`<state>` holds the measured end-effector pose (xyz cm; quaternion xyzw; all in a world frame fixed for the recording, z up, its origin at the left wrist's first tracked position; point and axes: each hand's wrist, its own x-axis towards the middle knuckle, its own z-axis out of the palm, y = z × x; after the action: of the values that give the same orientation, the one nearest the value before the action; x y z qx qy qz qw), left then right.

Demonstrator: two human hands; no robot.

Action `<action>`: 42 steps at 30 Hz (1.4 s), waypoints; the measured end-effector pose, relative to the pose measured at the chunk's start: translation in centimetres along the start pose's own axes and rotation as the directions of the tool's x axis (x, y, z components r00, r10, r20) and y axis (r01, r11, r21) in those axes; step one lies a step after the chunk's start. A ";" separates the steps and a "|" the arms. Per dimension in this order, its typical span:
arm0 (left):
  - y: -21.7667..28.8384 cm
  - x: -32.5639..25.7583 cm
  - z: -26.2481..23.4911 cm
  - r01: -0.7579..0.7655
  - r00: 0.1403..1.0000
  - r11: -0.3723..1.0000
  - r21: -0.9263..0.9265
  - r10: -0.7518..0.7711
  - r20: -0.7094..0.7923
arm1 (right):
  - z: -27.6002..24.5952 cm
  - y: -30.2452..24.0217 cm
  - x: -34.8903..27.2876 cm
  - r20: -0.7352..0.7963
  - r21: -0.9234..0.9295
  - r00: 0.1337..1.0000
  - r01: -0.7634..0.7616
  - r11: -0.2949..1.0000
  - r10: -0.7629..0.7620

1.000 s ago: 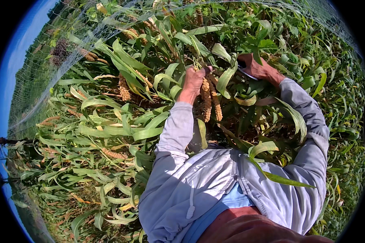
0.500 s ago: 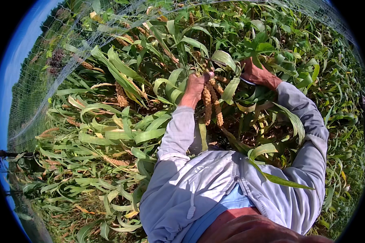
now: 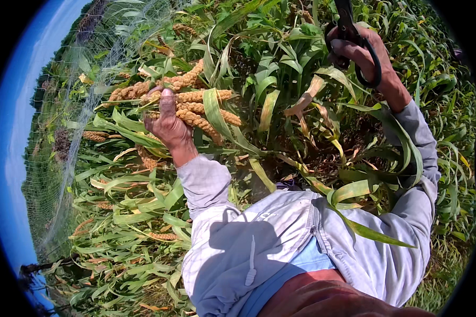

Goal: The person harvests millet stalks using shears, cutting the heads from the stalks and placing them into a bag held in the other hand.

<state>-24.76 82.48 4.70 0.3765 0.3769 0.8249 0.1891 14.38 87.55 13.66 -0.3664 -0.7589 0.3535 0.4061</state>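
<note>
My left hand (image 3: 169,127) is closed round the stems of several orange-tan millet heads (image 3: 201,98), which fan out on both sides of the fist. A green leaf (image 3: 213,108) lies across the heads on the right. Up at the far right, my right hand (image 3: 373,55) grips a pair of scissors (image 3: 345,18) with black looped handles. Their blades run beyond the top edge of the picture. The two hands are well apart, and the scissors touch no stem that I can see.
Dense millet leaves (image 3: 137,179) stand all round me, with more ripe heads (image 3: 145,156) hanging at the left. Fine netting (image 3: 58,158) rises along the left side. Long leaves (image 3: 375,232) cross my right sleeve and jacket front. Dry, yellowing leaves (image 3: 307,100) stand between my hands.
My left hand has moved left with the millet heads, which hung downward before and now lie sideways. My right hand has risen out of the leaves, bringing the scissors into plain view.
</note>
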 end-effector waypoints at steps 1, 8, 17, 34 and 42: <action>3.2 0.0 2.0 -0.188 0.980 0.982 0.016 0.186 0.063 | -0.4 -0.5 -1.2 -0.058 0.029 0.996 -0.064 0.998 0.066; 10.4 -6.6 9.3 0.351 0.864 0.627 -0.696 0.070 0.499 | -8.3 0.0 -17.7 -0.421 0.033 0.890 -0.177 0.984 0.174; 11.6 -22.9 21.6 0.516 0.300 0.655 -0.552 0.465 0.833 | -7.1 -9.1 -41.9 -0.786 0.123 0.494 -0.463 0.878 0.371; 11.2 -46.0 5.3 0.571 -0.615 0.813 0.118 0.328 0.717 | 11.7 -2.6 -59.9 -0.449 0.646 0.314 -0.533 0.547 0.836; 4.3 -45.9 6.7 0.471 -0.753 0.585 0.660 -0.123 0.646 | 23.1 -1.7 -60.6 -0.482 0.855 0.229 -0.089 0.512 0.845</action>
<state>9.85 55.61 -11.11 0.6197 0.0501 -0.0781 0.7793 18.05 30.14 -16.28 -0.5472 -0.0645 0.4659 0.6924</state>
